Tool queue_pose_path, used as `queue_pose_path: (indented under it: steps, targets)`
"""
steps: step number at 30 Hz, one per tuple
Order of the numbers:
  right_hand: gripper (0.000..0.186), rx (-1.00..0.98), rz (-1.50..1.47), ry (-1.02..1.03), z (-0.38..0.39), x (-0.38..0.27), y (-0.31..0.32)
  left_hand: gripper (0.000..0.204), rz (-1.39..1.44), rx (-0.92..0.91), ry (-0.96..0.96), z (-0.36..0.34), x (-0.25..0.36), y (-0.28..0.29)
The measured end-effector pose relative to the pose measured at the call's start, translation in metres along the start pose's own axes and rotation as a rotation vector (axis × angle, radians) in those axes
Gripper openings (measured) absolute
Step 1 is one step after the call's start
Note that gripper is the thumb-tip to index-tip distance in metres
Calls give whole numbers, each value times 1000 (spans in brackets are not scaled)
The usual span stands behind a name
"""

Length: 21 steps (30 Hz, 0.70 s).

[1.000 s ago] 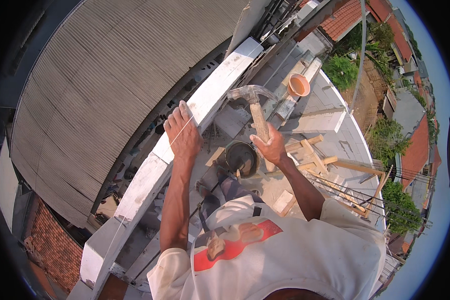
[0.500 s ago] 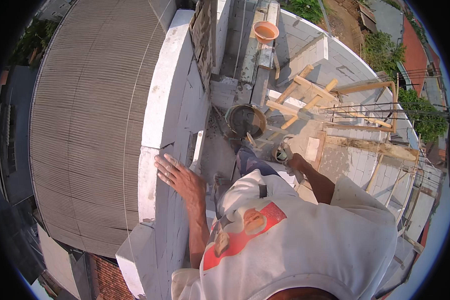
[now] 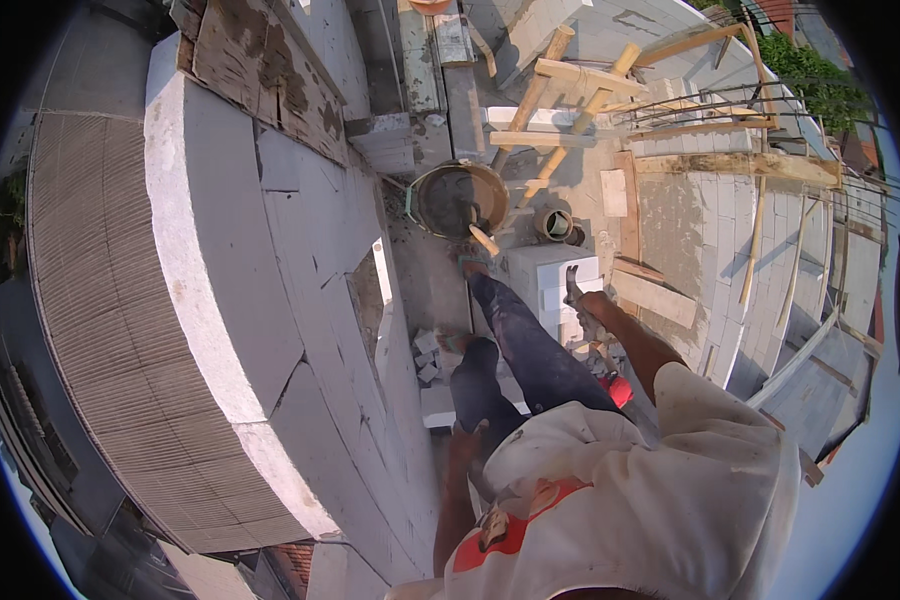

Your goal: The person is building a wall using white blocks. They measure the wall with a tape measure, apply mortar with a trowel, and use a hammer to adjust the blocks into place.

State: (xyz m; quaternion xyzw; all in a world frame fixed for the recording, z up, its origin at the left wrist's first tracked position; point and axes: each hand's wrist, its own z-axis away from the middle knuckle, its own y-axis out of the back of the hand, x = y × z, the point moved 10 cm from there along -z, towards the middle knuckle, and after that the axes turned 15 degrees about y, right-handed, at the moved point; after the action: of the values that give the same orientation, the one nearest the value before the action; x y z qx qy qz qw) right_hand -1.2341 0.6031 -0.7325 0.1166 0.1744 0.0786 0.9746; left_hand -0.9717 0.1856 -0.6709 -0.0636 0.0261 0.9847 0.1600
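"What is closest to the camera?"

"The pale shirt (image 3: 625,480), with a red print on its chest. Past its hem, the left hand (image 3: 466,441) is down by the dark trousers (image 3: 530,337). Its fingers are partly hidden, so I can't tell whether they are curled or loose."

"And the right hand (image 3: 597,306)?"

"Wrapped around a hammer (image 3: 573,284), out on the person's right. The metal head shows past the fist, in front of white blocks (image 3: 535,264). I can't tell if it touches them. Something red (image 3: 619,388) peeks out near that forearm, too covered to name."

"What about the left side?"

"A pale block wall (image 3: 270,290) runs alongside, its bright top edge curving in the lens."

"And past the feet?"

"Broken white pieces (image 3: 426,357) lie by one foot. Farther on stands a round bucket (image 3: 494,195) of dark grey stuff, a wooden handle (image 3: 484,240) sticking out at its near rim. A smaller container (image 3: 541,222) is just right of it."

"Beyond those?"

"Crossed timbers (image 3: 585,76), then, off past the wall, a corrugated roof (image 3: 140,340), and green foliage (image 3: 815,80) at upper right."
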Motion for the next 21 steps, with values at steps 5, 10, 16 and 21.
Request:
queue_pose_path:
  steps: [5, 10, 16, 21]
  targets:
    - [23, -56, 315, 337, -136, -161, -53, 116, -227, 35, 108, -61, 37, -13]
    - [23, -134, 1460, 1460, -315, -289, -121, 115, -218, 290, 408, -105, 66, 3]
    - [51, -148, 1467, 975, -407, -402, -226, 104, -181, 339, 487, -127, 100, 20]
    - [66, -114, 1461, 1270, -480, -398, -239, 98, -195, 401, 455, -130, 100, 20]
